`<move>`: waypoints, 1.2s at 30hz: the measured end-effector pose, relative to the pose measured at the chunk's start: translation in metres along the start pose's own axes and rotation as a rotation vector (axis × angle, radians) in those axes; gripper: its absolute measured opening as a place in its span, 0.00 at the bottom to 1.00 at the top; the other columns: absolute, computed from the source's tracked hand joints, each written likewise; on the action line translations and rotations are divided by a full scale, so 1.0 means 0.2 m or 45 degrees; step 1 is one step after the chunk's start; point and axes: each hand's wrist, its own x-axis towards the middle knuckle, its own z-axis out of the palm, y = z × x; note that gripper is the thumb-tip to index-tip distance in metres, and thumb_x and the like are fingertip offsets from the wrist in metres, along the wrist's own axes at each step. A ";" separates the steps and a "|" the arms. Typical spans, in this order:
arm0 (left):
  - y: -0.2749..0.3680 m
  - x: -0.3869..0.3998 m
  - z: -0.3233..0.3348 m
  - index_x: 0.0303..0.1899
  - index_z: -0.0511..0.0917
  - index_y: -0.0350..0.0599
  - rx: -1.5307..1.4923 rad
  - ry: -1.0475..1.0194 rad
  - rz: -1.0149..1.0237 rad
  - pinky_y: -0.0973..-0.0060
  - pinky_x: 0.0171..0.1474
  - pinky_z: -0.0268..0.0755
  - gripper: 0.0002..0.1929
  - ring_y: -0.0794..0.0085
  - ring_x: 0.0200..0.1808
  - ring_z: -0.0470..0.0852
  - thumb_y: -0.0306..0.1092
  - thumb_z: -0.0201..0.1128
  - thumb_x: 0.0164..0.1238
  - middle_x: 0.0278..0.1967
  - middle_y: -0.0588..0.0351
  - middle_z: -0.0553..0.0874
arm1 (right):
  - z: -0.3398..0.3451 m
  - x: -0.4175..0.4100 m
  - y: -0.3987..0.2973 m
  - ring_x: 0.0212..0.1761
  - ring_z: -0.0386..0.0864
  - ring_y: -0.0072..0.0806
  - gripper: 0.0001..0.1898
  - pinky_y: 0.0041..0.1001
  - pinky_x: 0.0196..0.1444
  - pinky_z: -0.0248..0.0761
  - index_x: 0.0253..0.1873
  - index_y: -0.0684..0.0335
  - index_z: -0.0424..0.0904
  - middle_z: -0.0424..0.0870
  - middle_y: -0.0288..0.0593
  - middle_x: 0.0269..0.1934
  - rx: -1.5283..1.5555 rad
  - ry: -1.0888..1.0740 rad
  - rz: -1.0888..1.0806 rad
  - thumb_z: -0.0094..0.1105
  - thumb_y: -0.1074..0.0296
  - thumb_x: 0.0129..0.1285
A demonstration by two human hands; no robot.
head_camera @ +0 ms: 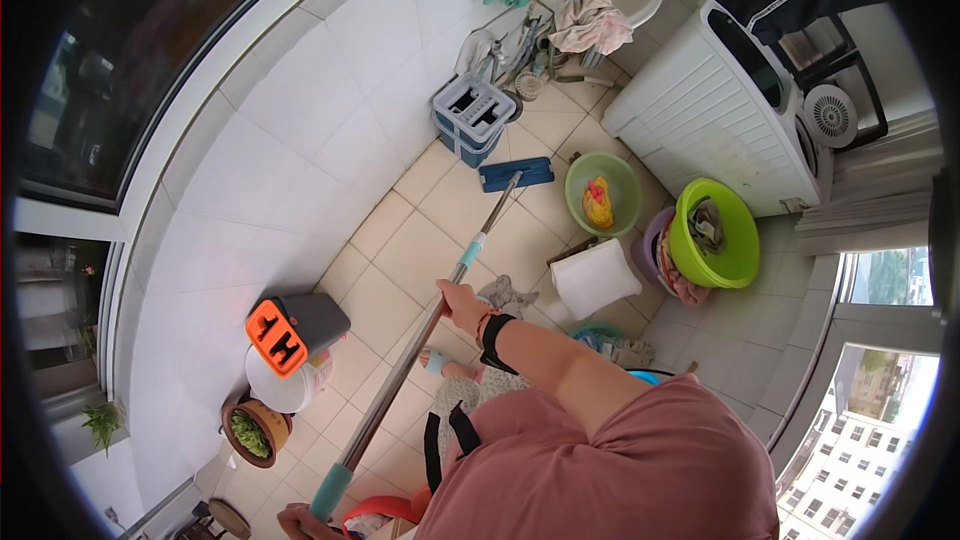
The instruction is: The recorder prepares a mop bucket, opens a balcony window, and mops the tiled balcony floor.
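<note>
A flat mop with a metal pole (405,360) stretches diagonally across the view. My right hand (461,304) grips the pole near its middle, below a turquoise collar (470,251). At the bottom edge my left hand (304,521), partly cut off by the frame, is closed around the lower end of the turquoise grip (330,491). The dark blue mop head (517,174) lies flat on the tiled floor (412,247), just in front of a blue and grey mop bucket (471,116). No mop pad shows from above; its underside is hidden.
A pale green basin (604,199) holding a yellow cloth and a bright green basin (731,244) stand near the washing machine (697,112). A white cloth (596,277) and a grey rag (510,294) lie nearer. Leftward are an orange-topped bucket (277,337) and a potted plant (251,435).
</note>
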 end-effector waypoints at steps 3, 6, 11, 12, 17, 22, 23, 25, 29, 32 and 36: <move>0.04 -0.04 0.08 0.27 0.68 0.39 0.075 -0.131 -0.069 0.75 0.27 0.59 0.16 0.73 0.23 0.66 0.43 0.47 0.66 0.19 0.58 0.67 | -0.06 0.06 -0.06 0.23 0.70 0.28 0.14 0.28 0.22 0.67 0.35 0.68 0.69 0.70 0.39 0.25 -0.045 0.108 -0.023 0.59 0.62 0.57; 0.10 -0.05 0.18 0.30 0.70 0.38 0.032 -0.237 -0.451 0.76 0.25 0.59 0.16 0.76 0.21 0.66 0.44 0.47 0.67 0.21 0.58 0.72 | -0.15 0.14 -0.12 0.23 0.68 0.25 0.12 0.27 0.26 0.69 0.33 0.63 0.68 0.69 0.37 0.26 -0.094 0.053 -0.102 0.58 0.61 0.59; 0.18 -0.01 0.34 0.34 0.72 0.38 -0.099 -0.407 -0.632 0.79 0.24 0.60 0.16 0.77 0.20 0.68 0.44 0.47 0.67 0.21 0.58 0.73 | -0.13 0.11 -0.20 0.27 0.74 0.32 0.10 0.31 0.30 0.75 0.42 0.64 0.61 0.71 0.45 0.31 0.497 -0.111 -0.126 0.50 0.69 0.62; 0.17 0.00 0.37 0.36 0.73 0.37 -0.155 -0.449 -0.613 0.79 0.24 0.60 0.17 0.77 0.20 0.69 0.45 0.47 0.67 0.21 0.58 0.73 | -0.14 0.13 -0.23 0.27 0.74 0.32 0.10 0.31 0.30 0.75 0.42 0.64 0.61 0.71 0.45 0.31 0.498 -0.108 -0.130 0.50 0.69 0.62; 0.21 -0.04 0.51 0.38 0.74 0.37 -0.278 -0.635 -0.757 0.81 0.28 0.63 0.13 0.77 0.25 0.73 0.39 0.49 0.66 0.27 0.56 0.75 | -0.26 0.31 -0.42 0.29 0.75 0.35 0.10 0.31 0.30 0.77 0.46 0.65 0.57 0.70 0.49 0.32 0.418 -0.102 -0.159 0.46 0.72 0.63; 0.17 -0.10 0.46 0.44 0.74 0.35 -0.330 -0.794 -0.628 0.83 0.22 0.63 0.15 0.79 0.20 0.75 0.39 0.49 0.69 0.23 0.56 0.79 | -0.22 0.38 -0.46 0.28 0.74 0.33 0.13 0.32 0.28 0.75 0.49 0.66 0.58 0.71 0.48 0.30 0.062 0.098 -0.019 0.47 0.71 0.63; 0.16 -0.11 0.45 0.44 0.73 0.35 -0.304 -0.811 -0.663 0.82 0.22 0.63 0.15 0.78 0.20 0.74 0.40 0.49 0.69 0.22 0.56 0.79 | -0.19 0.38 -0.44 0.27 0.74 0.30 0.13 0.33 0.28 0.75 0.50 0.66 0.59 0.72 0.47 0.28 -0.028 0.188 -0.012 0.47 0.70 0.64; 0.22 -0.12 0.41 0.43 0.72 0.36 -0.329 -0.863 -0.760 0.81 0.22 0.63 0.15 0.78 0.20 0.74 0.40 0.49 0.69 0.22 0.56 0.78 | -0.21 0.48 -0.40 0.26 0.74 0.33 0.12 0.34 0.28 0.76 0.49 0.68 0.59 0.72 0.48 0.28 -0.168 0.143 -0.105 0.45 0.70 0.64; 0.25 -0.11 0.39 0.41 0.70 0.36 -0.335 -0.873 -0.928 0.80 0.23 0.63 0.15 0.78 0.19 0.71 0.41 0.48 0.69 0.20 0.57 0.76 | -0.30 0.71 -0.34 0.25 0.75 0.36 0.10 0.35 0.27 0.77 0.46 0.69 0.60 0.71 0.48 0.26 0.240 -0.056 0.009 0.44 0.70 0.65; 0.12 -0.11 0.31 0.41 0.71 0.35 -0.333 -0.815 -0.826 0.80 0.24 0.64 0.16 0.77 0.20 0.71 0.42 0.47 0.69 0.21 0.57 0.76 | 0.00 0.27 -0.32 0.26 0.76 0.25 0.12 0.27 0.31 0.70 0.35 0.61 0.73 0.76 0.31 0.27 0.089 0.110 0.224 0.44 0.61 0.64; 0.21 -0.02 0.16 0.40 0.73 0.35 -0.306 -0.752 -0.413 0.79 0.24 0.64 0.16 0.76 0.20 0.70 0.41 0.47 0.69 0.21 0.57 0.75 | -0.03 0.04 -0.29 0.26 0.76 0.36 0.07 0.34 0.29 0.75 0.40 0.69 0.61 0.72 0.45 0.27 -0.174 0.051 0.085 0.43 0.71 0.62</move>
